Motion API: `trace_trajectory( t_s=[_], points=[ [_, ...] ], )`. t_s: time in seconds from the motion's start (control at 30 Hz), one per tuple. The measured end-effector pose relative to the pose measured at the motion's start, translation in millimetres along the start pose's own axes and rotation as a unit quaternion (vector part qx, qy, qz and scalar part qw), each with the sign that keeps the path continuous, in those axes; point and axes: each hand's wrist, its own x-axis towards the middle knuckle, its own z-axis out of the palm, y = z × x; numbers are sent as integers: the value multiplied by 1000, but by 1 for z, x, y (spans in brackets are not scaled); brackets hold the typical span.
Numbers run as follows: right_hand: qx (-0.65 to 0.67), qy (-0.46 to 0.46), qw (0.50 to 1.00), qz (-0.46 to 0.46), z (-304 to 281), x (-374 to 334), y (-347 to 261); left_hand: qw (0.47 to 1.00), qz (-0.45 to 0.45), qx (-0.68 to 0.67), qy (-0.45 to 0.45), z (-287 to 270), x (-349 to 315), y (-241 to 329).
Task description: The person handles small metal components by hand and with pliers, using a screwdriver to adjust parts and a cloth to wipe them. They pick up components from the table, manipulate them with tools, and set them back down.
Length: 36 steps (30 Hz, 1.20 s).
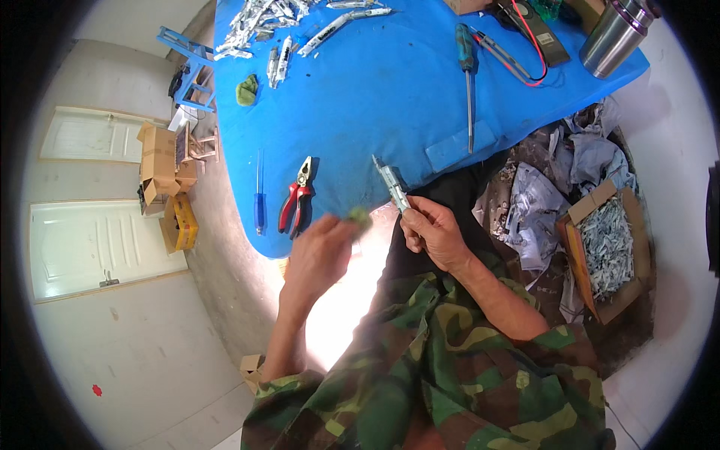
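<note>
My right hand [436, 234] is closed round the lower end of a slim silver-grey metal-looking piece [391, 184]. Its narrow pointed tip reaches up over the near edge of the blue-covered table [337, 124]. My left hand [322, 251], slightly blurred, pinches a small yellow-green pad [359, 218], apart from the silver piece. Just beyond that hand lie red-handled combination pliers [297, 196] and a screwdriver with a blue handle [259, 211]. Another green scrap [247, 90] rests farther off at the left.
Silvery strips [259, 26] are heaped at the far left. A long screwdriver [466, 56], a dark meter-like device [540, 37] with a red lead and a steel flask [615, 37] occupy the right. On the floor stands a carton of strips [607, 247] beside grey plastic bags [534, 210].
</note>
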Motion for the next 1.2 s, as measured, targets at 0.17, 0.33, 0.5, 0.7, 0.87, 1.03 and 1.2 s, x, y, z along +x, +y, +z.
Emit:
trace_trajectory(
  t_s=[0.17, 0.33, 0.5, 0.7, 0.87, 1.03, 1.2],
  points=[
    [-27, -24, 999, 11, 1, 1, 4, 992, -78, -89, 50, -11, -21, 20],
    [-61, -4, 998, -13, 4, 4, 10, 976, -17, -150, 158, 24, 18, 41],
    [-83, 0, 997, 4, 1, -2, 8, 983, -21, -114, 144, 50, 35, 42],
    [-140, -2, 990, -10, 6, -2, 5, 964, 32, 35, 262, 61, 77, 19],
    [-160, -8, 987, -20, 5, -2, 5, 955, 27, -12, 296, 57, 87, -2],
    [-157, 21, 987, -11, 6, -3, 8, 960, -39, -98, 260, 35, 54, 23],
    [-180, 33, 983, -15, 6, -3, 10, 979, -20, -114, 169, 56, 24, 37]
  ],
)
